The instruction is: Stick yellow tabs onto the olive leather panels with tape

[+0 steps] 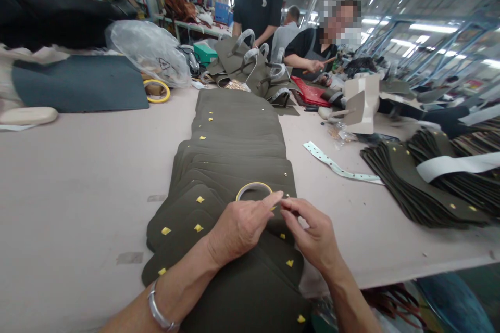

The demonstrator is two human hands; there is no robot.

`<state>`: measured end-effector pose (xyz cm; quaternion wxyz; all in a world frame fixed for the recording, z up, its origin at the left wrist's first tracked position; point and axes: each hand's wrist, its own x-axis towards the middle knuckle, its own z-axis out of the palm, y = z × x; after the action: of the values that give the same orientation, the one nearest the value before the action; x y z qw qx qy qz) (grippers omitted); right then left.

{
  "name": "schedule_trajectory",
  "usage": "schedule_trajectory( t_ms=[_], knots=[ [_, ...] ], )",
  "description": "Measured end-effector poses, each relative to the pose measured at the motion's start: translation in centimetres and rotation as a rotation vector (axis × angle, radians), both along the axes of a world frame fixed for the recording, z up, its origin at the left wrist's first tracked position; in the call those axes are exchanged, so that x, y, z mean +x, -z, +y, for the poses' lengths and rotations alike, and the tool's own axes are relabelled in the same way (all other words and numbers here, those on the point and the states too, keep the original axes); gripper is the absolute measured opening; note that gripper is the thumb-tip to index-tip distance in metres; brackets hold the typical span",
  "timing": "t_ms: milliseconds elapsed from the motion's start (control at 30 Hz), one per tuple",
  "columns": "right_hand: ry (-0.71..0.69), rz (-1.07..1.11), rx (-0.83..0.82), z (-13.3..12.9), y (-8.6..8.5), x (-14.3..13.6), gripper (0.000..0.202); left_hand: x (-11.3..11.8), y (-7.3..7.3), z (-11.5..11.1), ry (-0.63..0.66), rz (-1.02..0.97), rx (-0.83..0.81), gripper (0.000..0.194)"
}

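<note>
A long row of overlapping dark olive panels (242, 148) runs away from me across the table, with small yellow tape squares (199, 228) stuck on several of them. My left hand (244, 226) is closed around the near side of a roll of yellow tape (253, 184), whose far rim shows above the fingers. Just to its right, my right hand (312, 231) has thumb and forefinger pinched together close to the left fingertips. Whatever lies in that pinch is too small to make out. Both hands are over the right edge of the panels.
Stacked olive strips (414, 182) lie at the right, near a pale perforated strip (339, 169). Another yellow tape roll (157, 100) sits by a plastic bag (150, 52) and a dark sheet (80, 84). Bag parts (253, 70) are piled at the back, where co-workers stand.
</note>
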<state>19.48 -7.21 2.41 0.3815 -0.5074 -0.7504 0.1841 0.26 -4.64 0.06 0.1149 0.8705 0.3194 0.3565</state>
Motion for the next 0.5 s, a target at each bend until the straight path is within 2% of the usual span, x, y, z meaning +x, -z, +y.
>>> schedule_trajectory(
  t_ms=[100, 200, 400, 500],
  knots=[
    [-0.071, -0.029, 0.074, 0.2, 0.0, -0.9, 0.019, 0.1, 0.1, -0.1, -0.012, 0.021, -0.036, 0.042],
    [-0.084, -0.075, 0.11, 0.3, 0.3, -1.2, 0.016, 0.2, 0.3, -0.2, -0.021, 0.04, -0.074, 0.04],
    [0.022, -0.187, 0.282, 0.0, 1.2, -1.3, 0.015, 0.4, 0.3, -0.1, 0.001, 0.065, -0.102, 0.019],
    [0.092, -0.131, 0.263, -0.4, 1.3, -1.6, 0.014, 0.6, 0.3, -0.2, -0.02, 0.09, -0.096, 0.016]
  ],
)
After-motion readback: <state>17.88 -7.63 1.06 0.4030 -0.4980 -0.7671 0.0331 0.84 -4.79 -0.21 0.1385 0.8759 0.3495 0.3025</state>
